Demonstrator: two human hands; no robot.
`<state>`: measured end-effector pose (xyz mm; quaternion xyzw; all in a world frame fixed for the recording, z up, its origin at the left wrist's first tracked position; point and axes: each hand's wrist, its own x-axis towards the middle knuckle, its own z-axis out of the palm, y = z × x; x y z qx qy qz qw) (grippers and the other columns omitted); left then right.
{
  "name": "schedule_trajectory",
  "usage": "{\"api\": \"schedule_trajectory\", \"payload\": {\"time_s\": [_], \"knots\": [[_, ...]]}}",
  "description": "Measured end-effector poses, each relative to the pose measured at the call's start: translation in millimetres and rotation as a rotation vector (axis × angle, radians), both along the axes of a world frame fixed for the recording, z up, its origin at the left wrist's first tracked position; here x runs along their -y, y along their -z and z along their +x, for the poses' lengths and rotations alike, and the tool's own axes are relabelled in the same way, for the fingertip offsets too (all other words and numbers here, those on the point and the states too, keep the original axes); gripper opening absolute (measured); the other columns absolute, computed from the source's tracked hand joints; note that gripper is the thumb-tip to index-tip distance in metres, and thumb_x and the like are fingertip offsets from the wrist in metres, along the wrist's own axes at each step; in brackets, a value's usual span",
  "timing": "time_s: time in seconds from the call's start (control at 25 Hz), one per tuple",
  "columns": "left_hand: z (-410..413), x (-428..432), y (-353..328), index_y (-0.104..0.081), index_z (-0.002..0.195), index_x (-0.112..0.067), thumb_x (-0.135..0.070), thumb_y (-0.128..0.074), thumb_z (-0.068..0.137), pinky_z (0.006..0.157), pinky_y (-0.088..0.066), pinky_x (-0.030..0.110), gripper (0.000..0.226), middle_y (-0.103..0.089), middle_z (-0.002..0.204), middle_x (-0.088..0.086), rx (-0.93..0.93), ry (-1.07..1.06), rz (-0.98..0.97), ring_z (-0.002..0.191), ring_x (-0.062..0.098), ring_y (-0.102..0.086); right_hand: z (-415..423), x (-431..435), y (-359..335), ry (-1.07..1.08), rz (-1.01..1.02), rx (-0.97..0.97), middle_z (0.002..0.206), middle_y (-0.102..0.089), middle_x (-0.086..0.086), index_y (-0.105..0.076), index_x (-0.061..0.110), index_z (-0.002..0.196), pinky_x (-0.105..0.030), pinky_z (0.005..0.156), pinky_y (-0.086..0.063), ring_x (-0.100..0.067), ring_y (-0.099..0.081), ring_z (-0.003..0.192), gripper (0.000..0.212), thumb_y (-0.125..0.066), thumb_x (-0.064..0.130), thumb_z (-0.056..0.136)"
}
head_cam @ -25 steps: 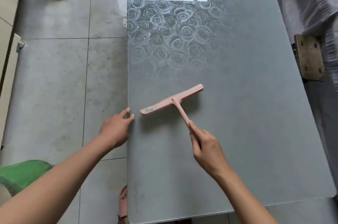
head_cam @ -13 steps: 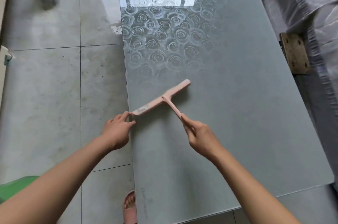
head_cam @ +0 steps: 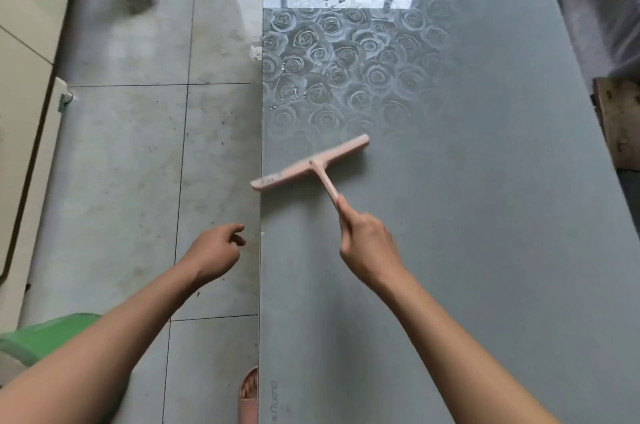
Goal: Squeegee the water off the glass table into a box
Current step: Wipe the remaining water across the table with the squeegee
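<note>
My right hand (head_cam: pixel 367 243) grips the handle of a pink T-shaped squeegee (head_cam: pixel 308 165). Its blade lies slanted on the grey glass table (head_cam: pixel 467 215), and the blade's left tip pokes just past the table's left edge. A rose pattern and small water drops (head_cam: pixel 289 96) show on the glass farther away. My left hand (head_cam: pixel 216 252) hovers over the floor just left of the table edge, fingers loosely curled and holding nothing. No box is in view.
A tiled floor (head_cam: pixel 138 163) runs along the table's left side, with a cream cabinet (head_cam: pixel 24 94) at the far left. A green object (head_cam: pixel 38 337) sits at the lower left. A foot in a pink slipper (head_cam: pixel 248 392) stands by the edge. A wooden block (head_cam: pixel 620 122) lies at right.
The squeegee slid left until its blade tip passed the table's left edge. My left hand left the table edge and pulled back over the floor.
</note>
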<state>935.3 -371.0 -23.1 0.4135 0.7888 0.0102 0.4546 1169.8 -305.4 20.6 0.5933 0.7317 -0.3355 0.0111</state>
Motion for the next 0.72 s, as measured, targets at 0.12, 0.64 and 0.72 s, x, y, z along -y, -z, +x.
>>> {"api": "schedule_trajectory", "payload": {"time_s": [0.12,0.64,0.72], "knots": [[5.9,-9.7,0.8,-0.045,0.140,-0.008,0.004,-0.036,0.087,0.100,-0.044,0.033,0.055,-0.061,0.126,0.008,-0.007,-0.054,-0.032,0.117,0.025,-0.055,-15.0,-28.3,-9.6,0.017,0.027,-0.081,0.096,-0.059,-0.019,-0.039,0.030,0.140,-0.042,0.074,-0.044,-0.039,-0.055,0.093,0.044,-0.037,0.017,0.097],[17.2,0.8,14.2,-0.057,0.128,-0.003,0.008,-0.036,0.087,0.103,-0.040,0.037,0.048,-0.057,0.132,0.014,0.085,-0.272,-0.292,0.123,0.029,-0.053,-60.5,-69.0,-7.6,0.028,-0.004,-0.014,0.099,-0.057,-0.017,-0.029,0.029,0.144,-0.035,0.069,-0.032,-0.038,-0.055,0.095,0.052,-0.035,0.014,0.095],[19.8,4.4,9.2,-0.063,0.118,-0.006,0.004,-0.037,0.083,0.092,-0.047,0.038,0.045,-0.062,0.122,0.013,0.126,-0.253,-0.323,0.112,0.031,-0.059,-46.9,-58.9,-17.1,0.018,0.024,-0.041,0.093,-0.056,-0.017,-0.031,0.031,0.143,-0.036,0.068,-0.034,-0.039,-0.055,0.092,0.049,-0.035,0.016,0.097]]}}
